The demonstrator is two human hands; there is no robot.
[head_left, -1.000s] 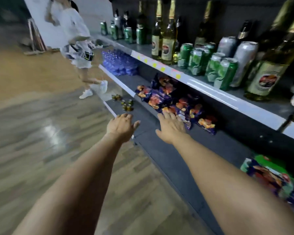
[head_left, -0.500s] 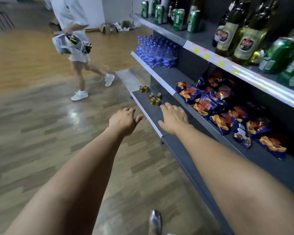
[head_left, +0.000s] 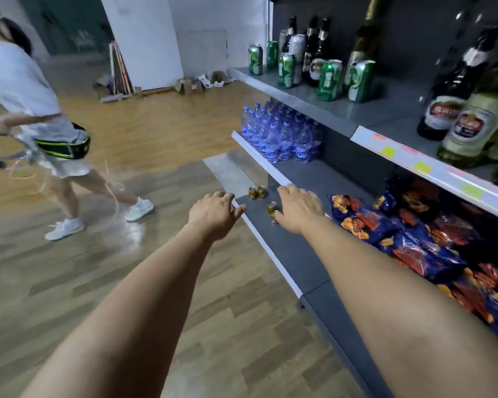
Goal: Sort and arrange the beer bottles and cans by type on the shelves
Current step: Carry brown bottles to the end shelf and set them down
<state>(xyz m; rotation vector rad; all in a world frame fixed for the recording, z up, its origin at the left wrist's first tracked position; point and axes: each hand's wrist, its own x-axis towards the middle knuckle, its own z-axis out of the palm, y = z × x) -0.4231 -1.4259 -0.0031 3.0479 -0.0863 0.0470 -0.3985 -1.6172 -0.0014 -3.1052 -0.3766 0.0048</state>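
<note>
Two bare arms extend forward and down toward a grey shelving unit on the right. Left hand (head_left: 214, 215): palm down, fingers loosely curled, thumb spread, holding nothing; it is positioned over the front edge of the lowest shelf (head_left: 292, 254). Right hand (head_left: 299, 209): palm down, fingers relaxed and slightly spread, holding nothing; it is positioned over the same shelf, just beside the small gold cans.

Four small gold cans are visible on the lowest shelf. One pair (head_left: 256, 193) stands upright side by side ahead of the hands. A second pair (head_left: 272, 209) sits at the thumb side of the right hand, partly hidden by it; whether the hand touches them cannot be determined.

Top shelf (head_left: 328, 106): green beer cans (head_left: 329, 80) stand mixed among dark beer bottles (head_left: 314, 50). Nearer the camera on that shelf, larger labelled bottles (head_left: 469, 122) stand behind a white price strip with coloured tags (head_left: 420, 165).

Middle shelf: a block of clear water bottles with purple caps (head_left: 279, 136) stands at the far end.

Blue and orange snack bags (head_left: 414, 239) lie in a loose pile on the right, below the price strip.

A second person in a white top (head_left: 26, 96) is on the wooden floor at left, with white shoes (head_left: 65, 228); this figure is blurred
</note>
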